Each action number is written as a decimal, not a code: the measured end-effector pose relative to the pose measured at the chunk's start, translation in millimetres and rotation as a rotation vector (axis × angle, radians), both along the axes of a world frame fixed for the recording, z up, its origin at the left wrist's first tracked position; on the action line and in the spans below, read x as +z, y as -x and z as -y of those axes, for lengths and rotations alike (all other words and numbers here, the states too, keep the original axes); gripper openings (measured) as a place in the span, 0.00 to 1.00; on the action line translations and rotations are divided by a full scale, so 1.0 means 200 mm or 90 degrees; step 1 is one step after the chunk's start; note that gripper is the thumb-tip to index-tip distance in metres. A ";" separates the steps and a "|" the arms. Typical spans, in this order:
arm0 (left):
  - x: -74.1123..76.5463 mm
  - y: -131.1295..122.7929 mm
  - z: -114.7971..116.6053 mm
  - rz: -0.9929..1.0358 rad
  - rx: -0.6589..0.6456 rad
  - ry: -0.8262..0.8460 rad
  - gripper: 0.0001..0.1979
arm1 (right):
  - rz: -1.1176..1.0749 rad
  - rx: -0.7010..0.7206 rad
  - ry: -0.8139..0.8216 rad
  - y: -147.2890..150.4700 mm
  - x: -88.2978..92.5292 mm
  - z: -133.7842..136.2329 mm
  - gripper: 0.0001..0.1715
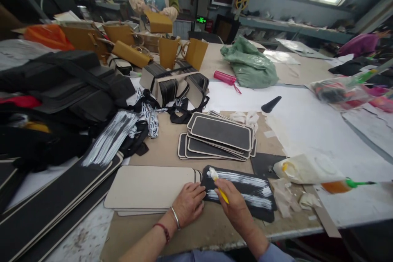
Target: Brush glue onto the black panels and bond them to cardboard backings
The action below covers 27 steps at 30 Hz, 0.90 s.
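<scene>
My right hand (pixel 235 204) is closed around a brush (pixel 223 195) with a yellow handle. White paste covers its bristles, which touch the upper left of a black panel (pixel 238 187). Two broad streaks of white paste run along that panel. My left hand (pixel 188 204) lies on the right end of a stack of beige panels (pixel 150 186), fingers extended and fingertips by the black panel's left edge. Behind both hands sits a pile of black panels with pale borders (pixel 221 131).
A white container (pixel 307 168) and an orange bottle with a green nozzle (pixel 344 185) lie at right. Long black strips (pixel 61 208) and black bags (pixel 55 77) fill the left. Behind are a green bag (pixel 250 63), a pink cylinder (pixel 224 77) and a person handling a tan piece (pixel 159 21).
</scene>
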<state>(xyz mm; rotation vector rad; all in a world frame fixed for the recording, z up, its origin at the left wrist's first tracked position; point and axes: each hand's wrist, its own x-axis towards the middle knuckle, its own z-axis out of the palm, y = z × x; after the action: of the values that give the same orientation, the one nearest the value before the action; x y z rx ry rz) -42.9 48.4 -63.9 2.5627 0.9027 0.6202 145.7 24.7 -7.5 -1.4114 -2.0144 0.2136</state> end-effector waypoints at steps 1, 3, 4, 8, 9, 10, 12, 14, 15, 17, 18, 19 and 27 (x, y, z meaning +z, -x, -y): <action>0.00 0.00 0.00 -0.001 -0.001 0.007 0.16 | 0.016 0.017 -0.005 0.03 -0.01 -0.01 0.12; 0.00 0.00 0.00 -0.001 -0.003 0.018 0.16 | 0.044 0.044 -0.005 0.07 0.00 0.01 0.12; 0.00 0.00 0.00 0.000 -0.003 0.023 0.16 | 0.051 0.054 0.002 0.08 0.01 0.03 0.12; 0.00 0.01 0.00 0.010 0.001 0.024 0.16 | 0.007 0.070 0.063 0.05 0.09 0.19 0.13; 0.00 0.01 0.00 0.012 0.004 0.022 0.16 | -0.021 0.051 0.074 0.03 0.10 0.21 0.13; 0.00 0.01 0.00 0.013 0.005 0.019 0.16 | -0.054 0.016 0.083 0.02 0.11 0.22 0.12; 0.00 0.01 0.00 0.012 0.002 0.015 0.15 | -0.141 -0.101 0.110 0.01 0.10 0.21 0.11; 0.00 0.01 0.00 0.008 -0.007 0.012 0.15 | -0.248 -0.233 0.169 0.01 0.06 0.18 0.14; 0.00 0.01 0.00 0.007 -0.009 0.011 0.15 | -0.304 -0.283 0.201 0.01 0.03 0.15 0.17; 0.01 0.01 0.00 0.004 -0.008 0.008 0.15 | -0.387 -0.360 0.240 -0.01 -0.01 0.13 0.22; 0.01 0.01 0.00 0.004 -0.007 0.007 0.15 | -0.402 -0.395 0.240 -0.05 -0.02 0.13 0.24; 0.01 0.01 -0.01 0.004 -0.007 0.005 0.15 | -0.398 -0.437 0.231 -0.09 -0.03 0.13 0.25; 0.00 -0.01 0.00 0.012 0.003 -0.019 0.13 | -0.270 -0.648 0.193 -0.47 0.07 0.33 0.32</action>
<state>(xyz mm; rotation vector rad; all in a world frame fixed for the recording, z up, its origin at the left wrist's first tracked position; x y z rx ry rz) -41.6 48.4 -63.3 2.5780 0.9005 0.6626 239.0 -40.4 5.7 -2.1707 -0.7865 0.3261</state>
